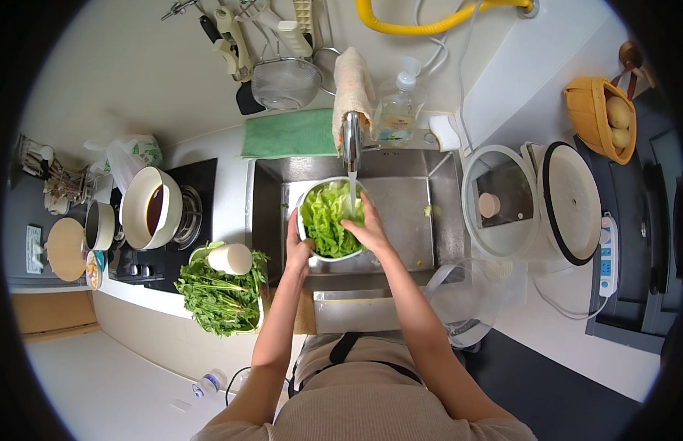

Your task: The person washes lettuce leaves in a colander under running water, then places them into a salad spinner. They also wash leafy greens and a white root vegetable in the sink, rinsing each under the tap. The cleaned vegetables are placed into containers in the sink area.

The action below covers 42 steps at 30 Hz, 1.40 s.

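A white-rimmed bowl (347, 257) filled with green lettuce leaves (327, 220) is held over the steel sink (399, 220). Water runs onto the leaves from the chrome faucet (351, 140). My left hand (298, 248) grips the bowl's left side, thumb at the rim. At the right side is my right hand (370, 226), its fingers along the rim and its thumb over the lettuce; its grip on the bowl is partly hidden.
Left of the sink, leafy greens (220, 292) fill a container with a white cup (230, 259) on top. A pot of dark liquid (154, 209) stands by the burner. Right are a large translucent bowl (501, 242) and a round white vessel (573, 209). A green cloth (289, 134) lies behind.
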### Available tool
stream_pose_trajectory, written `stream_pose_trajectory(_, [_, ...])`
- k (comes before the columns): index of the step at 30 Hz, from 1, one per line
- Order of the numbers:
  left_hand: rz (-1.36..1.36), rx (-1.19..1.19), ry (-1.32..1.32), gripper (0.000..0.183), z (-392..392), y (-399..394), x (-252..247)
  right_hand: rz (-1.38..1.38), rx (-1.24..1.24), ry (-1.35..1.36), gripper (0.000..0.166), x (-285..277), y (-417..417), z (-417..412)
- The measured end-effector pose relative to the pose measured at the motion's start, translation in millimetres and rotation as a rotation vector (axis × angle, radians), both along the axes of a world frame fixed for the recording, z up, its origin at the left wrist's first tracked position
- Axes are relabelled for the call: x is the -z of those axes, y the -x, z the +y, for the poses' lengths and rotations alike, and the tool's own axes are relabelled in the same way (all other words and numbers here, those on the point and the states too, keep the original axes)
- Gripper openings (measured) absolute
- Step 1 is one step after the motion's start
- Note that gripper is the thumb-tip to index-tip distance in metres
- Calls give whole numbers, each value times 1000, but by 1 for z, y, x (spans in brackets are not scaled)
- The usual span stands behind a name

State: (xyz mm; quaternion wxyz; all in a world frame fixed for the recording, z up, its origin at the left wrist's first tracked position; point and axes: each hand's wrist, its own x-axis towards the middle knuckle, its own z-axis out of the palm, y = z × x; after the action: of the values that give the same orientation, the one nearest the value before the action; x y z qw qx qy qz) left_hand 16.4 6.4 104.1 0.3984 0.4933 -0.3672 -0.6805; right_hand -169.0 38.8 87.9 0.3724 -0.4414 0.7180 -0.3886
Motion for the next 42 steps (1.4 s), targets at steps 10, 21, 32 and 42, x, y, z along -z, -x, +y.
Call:
stream_pose_trajectory(10, [43, -130, -327, 88, 42, -30, -4, 8, 305, 344, 19, -44, 48, -65])
stream_pose_trajectory(21, [6, -86, -247, 91, 43, -12, -13, 176, 26, 315, 22, -61, 42, -61])
stream_pose_trajectory(32, [-1243, 296, 706, 87, 42, 43, -123, -1200, 396, 573, 68, -27, -32, 7])
stream_pose_trajectory(42, [-1700, 363, 1168, 66, 72, 86, -119, -2080, 195, 340, 61, -16, -52, 30])
